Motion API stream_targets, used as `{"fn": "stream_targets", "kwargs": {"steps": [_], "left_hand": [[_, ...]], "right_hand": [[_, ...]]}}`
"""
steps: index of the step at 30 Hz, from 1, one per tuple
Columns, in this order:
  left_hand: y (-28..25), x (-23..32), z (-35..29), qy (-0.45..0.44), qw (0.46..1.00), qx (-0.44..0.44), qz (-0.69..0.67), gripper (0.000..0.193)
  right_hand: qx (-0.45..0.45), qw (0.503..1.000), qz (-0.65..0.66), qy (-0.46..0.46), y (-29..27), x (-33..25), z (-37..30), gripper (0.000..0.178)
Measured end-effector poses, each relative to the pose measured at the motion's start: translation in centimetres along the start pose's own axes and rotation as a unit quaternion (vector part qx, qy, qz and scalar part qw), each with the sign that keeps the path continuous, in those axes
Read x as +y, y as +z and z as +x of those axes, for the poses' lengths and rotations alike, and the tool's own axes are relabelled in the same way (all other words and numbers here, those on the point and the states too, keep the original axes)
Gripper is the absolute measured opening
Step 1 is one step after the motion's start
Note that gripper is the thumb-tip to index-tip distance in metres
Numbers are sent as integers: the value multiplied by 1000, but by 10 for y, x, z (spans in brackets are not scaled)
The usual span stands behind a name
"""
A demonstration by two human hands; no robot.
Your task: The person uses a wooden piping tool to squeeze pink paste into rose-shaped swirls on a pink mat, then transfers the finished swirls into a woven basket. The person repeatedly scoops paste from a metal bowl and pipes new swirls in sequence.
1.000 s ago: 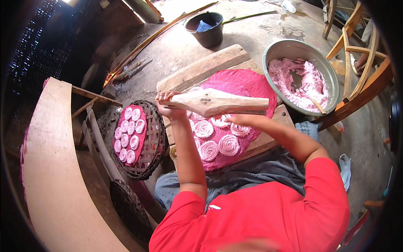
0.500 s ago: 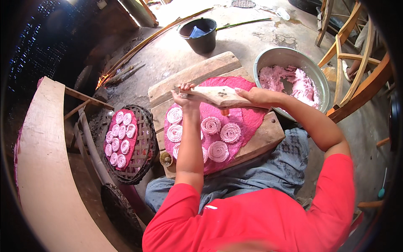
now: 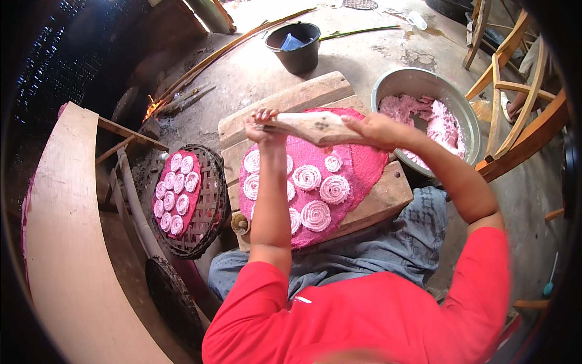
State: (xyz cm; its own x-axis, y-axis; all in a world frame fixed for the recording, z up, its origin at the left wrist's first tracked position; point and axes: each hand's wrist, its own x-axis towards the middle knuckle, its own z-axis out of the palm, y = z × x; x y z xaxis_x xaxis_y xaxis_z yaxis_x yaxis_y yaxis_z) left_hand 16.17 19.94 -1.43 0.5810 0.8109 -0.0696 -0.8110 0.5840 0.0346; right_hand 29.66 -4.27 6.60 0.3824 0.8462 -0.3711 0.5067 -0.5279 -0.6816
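Note:
My left hand point(image 3: 265, 125) is closed round the left end of a pale wooden hand press point(image 3: 312, 125). Its other end lies in the grip of my right hand point(image 3: 377, 130), the thumb on top. I hold the press level above a bright pink sheet point(image 3: 368, 159), which is spread over a thick wooden board point(image 3: 388, 191). Several coiled pink dough swirls point(image 3: 316, 216) rest on the sheet, and my left forearm hides some of them. Just under the press sits a smaller dough swirl point(image 3: 333, 162).
At the right, a grey basin point(image 3: 473, 115) holds pink dough point(image 3: 444, 130). To the left, a woven tray point(image 3: 209, 194) carries more swirls on pink sheeting. Beyond the board stands a black bucket point(image 3: 301, 57). A small fire point(image 3: 154, 107) burns at far left, near a wooden plank point(image 3: 63, 200).
A small swirl now shows beneath the press, where an orange tip was visible before. Both hands and the press have shifted slightly, still gripped the same way. The whole view has moved a little.

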Motion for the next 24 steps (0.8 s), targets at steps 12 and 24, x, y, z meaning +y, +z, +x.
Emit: {"fn": "stream_targets", "kwargs": {"steps": [12,24], "left_hand": [[-26,-47,-1,-122,982,32,139,57],[-81,-40,-57,-164,571,-166,788,62]], "right_hand": [[51,998,17,16,0,53,-15,82],[45,969,240,30,37,72,-36,67]]}}
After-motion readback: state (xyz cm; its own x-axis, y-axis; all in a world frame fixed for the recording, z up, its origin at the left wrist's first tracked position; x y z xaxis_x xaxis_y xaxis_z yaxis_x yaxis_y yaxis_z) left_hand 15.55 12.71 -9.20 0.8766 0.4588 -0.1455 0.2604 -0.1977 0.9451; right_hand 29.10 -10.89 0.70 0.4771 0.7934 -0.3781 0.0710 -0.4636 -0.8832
